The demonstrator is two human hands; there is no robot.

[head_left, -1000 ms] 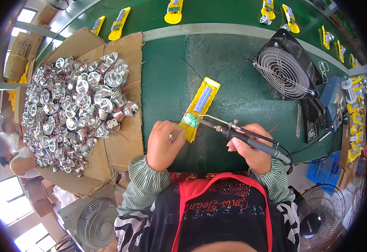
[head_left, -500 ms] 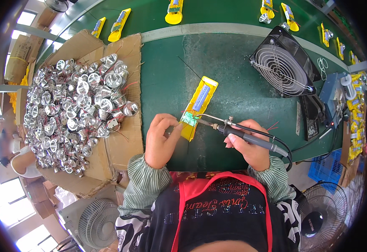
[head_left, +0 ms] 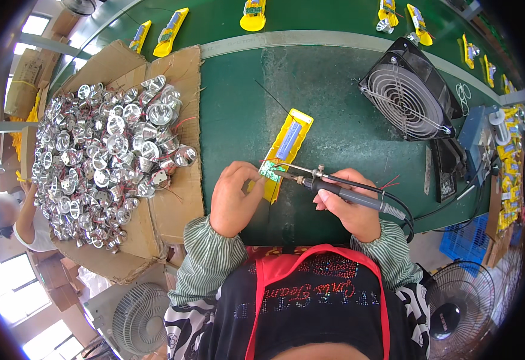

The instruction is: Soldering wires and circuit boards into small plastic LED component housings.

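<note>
The left hand point(head_left: 233, 201) pinches a small green circuit board point(head_left: 269, 170) at the near end of a long yellow plastic casing point(head_left: 286, 151) lying on the green table point(head_left: 238, 114). The right hand point(head_left: 351, 207) is closed around a grey-handled soldering iron point(head_left: 334, 187), its tip touching the board. A heap of shiny silver reflector cups point(head_left: 103, 156) on flattened cardboard point(head_left: 178, 198) lies to the left; a black square fan point(head_left: 409, 90) stands far right.

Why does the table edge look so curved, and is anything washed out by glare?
In the head view, the fisheye lens bows the green table toward a black rim; windows lower left are blown out white; the pile of silver reflectors glints; both hands look sharp.
</note>
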